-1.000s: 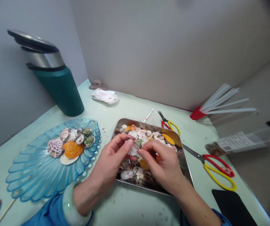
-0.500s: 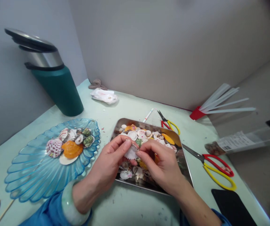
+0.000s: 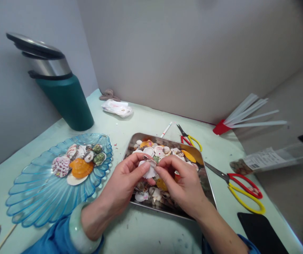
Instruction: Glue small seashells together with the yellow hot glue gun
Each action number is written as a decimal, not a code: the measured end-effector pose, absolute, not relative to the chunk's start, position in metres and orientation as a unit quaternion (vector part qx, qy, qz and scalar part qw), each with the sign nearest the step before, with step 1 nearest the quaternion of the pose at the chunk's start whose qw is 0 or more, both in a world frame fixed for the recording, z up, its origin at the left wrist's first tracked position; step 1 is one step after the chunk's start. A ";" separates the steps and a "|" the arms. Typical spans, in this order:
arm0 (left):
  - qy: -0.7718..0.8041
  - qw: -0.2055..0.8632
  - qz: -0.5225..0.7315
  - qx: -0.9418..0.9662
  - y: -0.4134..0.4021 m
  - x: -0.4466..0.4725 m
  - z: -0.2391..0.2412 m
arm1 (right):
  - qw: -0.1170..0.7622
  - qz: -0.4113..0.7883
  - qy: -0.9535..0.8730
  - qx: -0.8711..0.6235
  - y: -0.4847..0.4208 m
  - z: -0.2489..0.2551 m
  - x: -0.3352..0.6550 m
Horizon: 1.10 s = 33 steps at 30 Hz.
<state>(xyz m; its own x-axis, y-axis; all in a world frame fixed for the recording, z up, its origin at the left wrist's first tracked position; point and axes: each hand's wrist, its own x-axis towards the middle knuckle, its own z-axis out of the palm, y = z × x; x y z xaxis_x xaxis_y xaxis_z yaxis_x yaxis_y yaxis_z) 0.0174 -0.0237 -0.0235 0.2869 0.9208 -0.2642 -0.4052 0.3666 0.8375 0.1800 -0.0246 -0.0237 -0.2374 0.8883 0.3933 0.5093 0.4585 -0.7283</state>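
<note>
My left hand (image 3: pixel 123 183) and my right hand (image 3: pixel 184 183) meet over a metal tray (image 3: pixel 209 192) filled with several mixed seashells. Both pinch a small white scallop shell (image 3: pixel 148 170) between thumbs and fingertips, just above the tray's middle. A blue shell-shaped glass dish (image 3: pixel 42 190) lies to the left of my left hand, with several shells (image 3: pixel 78 162) gathered at its far end, among them an orange one and a speckled pink one.
A teal flask (image 3: pixel 64 93) with its lid flipped up stands at the back left. Small scissors (image 3: pixel 189 138) and larger red-and-yellow scissors (image 3: pixel 240 188) lie right of the tray. Glue sticks (image 3: pixel 249 114), a clear packet (image 3: pixel 267 158), crumpled tissue (image 3: pixel 117 107) and a black item (image 3: pixel 259 233) surround them.
My fingers have shifted slightly on the white shell, turning it between both hands; the hands stay over the tray.
</note>
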 end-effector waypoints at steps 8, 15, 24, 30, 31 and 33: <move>0.390 0.727 0.454 0.336 -0.022 0.018 -0.025 | 0.399 0.229 -0.757 -0.464 -0.024 -0.023 0.179; 0.406 0.719 0.456 0.331 -0.023 0.018 -0.025 | 0.385 0.216 -0.769 -0.462 -0.025 -0.023 0.181; 0.394 0.727 0.440 0.350 -0.024 0.016 -0.026 | 0.348 0.315 -0.738 -0.485 -0.025 -0.020 0.184; 0.390 0.727 0.445 0.348 -0.023 0.017 -0.029 | 0.351 0.379 -0.706 -0.485 -0.025 -0.021 0.185; 0.390 0.727 0.446 0.347 -0.023 0.017 -0.029 | 0.352 0.385 -0.702 -0.485 -0.025 -0.021 0.185; 0.388 0.728 0.448 0.345 -0.023 0.017 -0.028 | 0.352 0.396 -0.696 -0.484 -0.025 -0.021 0.185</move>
